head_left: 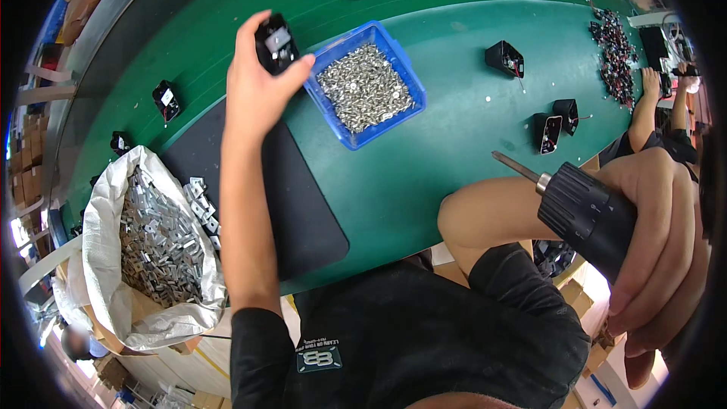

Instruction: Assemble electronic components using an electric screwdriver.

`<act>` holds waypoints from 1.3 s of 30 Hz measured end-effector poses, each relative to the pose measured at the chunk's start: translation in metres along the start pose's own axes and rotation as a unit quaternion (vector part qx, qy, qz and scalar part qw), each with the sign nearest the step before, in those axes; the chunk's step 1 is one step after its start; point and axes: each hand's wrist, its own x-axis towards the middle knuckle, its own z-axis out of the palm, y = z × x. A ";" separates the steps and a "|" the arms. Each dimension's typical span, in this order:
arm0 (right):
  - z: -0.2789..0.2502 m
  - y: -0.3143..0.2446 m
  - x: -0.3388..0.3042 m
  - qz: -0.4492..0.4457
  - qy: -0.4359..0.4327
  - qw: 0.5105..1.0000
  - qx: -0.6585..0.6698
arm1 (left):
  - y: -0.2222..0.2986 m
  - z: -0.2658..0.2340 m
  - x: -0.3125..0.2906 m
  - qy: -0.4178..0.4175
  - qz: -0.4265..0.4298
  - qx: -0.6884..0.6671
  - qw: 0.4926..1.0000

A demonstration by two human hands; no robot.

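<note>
Head view: a green desk (454,151) curved away, bearing a black mat (303,204) and a blue bin of small silver screws (367,87), with a white sack of metal brackets (151,242) at its left edge. The left hand (254,87) held a small black housing (276,44) raised just left of the bin, fingers (291,72) wrapped around it. The right hand (659,250), near the lower right, gripped a black electric screwdriver (587,216); its bit (515,167) pointed up-left toward the housing, well apart across open desk.
</note>
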 end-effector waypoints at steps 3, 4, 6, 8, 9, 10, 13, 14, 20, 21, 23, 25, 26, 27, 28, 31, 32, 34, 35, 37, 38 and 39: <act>-0.010 -0.024 -0.013 -0.013 0.016 1.000 0.017 | -0.028 0.002 0.033 -0.049 -0.030 -0.147 0.987; -0.005 -0.031 -0.018 -0.017 0.022 0.999 0.026 | -0.037 0.000 0.039 -0.044 -0.048 -0.141 0.988; -0.011 -0.024 -0.018 -0.029 0.035 0.998 0.036 | -0.048 -0.004 0.047 -0.040 -0.057 0.009 0.998; -0.018 -0.024 -0.016 -0.041 0.046 0.997 0.039 | -0.048 0.002 0.050 -0.058 -0.024 0.133 0.989; -0.019 -0.018 -0.015 -0.046 0.051 0.997 0.040 | -0.058 0.005 0.050 -0.070 0.016 0.154 0.986; -0.020 -0.005 -0.009 -0.052 0.056 0.996 0.040 | -0.058 0.007 0.052 -0.090 0.020 0.184 0.979; 0.018 0.059 0.020 -0.066 0.072 0.993 0.064 | -0.060 -0.007 0.052 -0.119 0.030 0.207 0.971; 0.007 0.043 0.019 -0.056 0.080 0.995 0.032 | -0.044 0.012 0.068 -0.140 0.066 0.179 0.972; 0.015 0.068 0.022 -0.058 0.101 0.989 0.088 | -0.013 0.007 0.107 -0.114 0.176 0.148 0.966; 0.013 0.068 0.021 -0.058 0.104 0.988 0.096 | 0.000 0.013 0.110 -0.108 0.230 0.186 0.949; 0.009 0.064 0.025 -0.053 0.113 0.990 0.065 | 0.034 0.055 0.127 -0.103 0.307 0.188 0.927; 0.017 0.081 0.025 -0.058 0.115 0.985 0.114 | 0.028 0.042 0.124 -0.193 0.230 0.218 0.928; -0.009 0.018 0.007 -0.051 0.114 0.989 0.085 | 0.031 0.064 0.136 -0.189 0.249 0.191 0.930; -0.035 -0.007 -0.018 -0.067 0.109 0.979 0.159 | -0.006 0.028 0.124 -0.217 0.168 0.241 0.931; -0.034 -0.018 -0.015 -0.058 0.114 0.983 0.134 | -0.007 0.054 0.129 -0.263 0.148 0.207 0.931; -0.032 -0.023 -0.013 -0.051 0.129 0.982 0.126 | -0.020 0.075 0.126 -0.209 0.174 0.175 0.946; -0.033 -0.020 -0.013 -0.047 0.128 0.982 0.131 | -0.019 0.071 0.122 -0.186 0.178 0.173 0.951; -0.038 -0.011 -0.014 -0.092 0.093 0.975 0.178 | -0.007 0.049 0.118 -0.190 0.168 0.166 0.953; -0.039 -0.010 -0.016 -0.098 0.092 0.976 0.175 | 0.001 0.036 0.112 -0.194 0.163 0.161 0.954; -0.040 -0.009 -0.015 -0.090 0.082 0.976 0.183 | -0.009 0.012 0.091 -0.073 0.293 0.006 0.953; -0.041 -0.007 -0.016 -0.081 0.082 0.978 0.176 | -0.010 0.003 0.083 -0.025 0.396 -0.120 0.910; -0.040 -0.007 -0.018 -0.068 0.103 0.982 0.144 | -0.012 -0.010 0.062 -0.028 0.282 0.007 0.959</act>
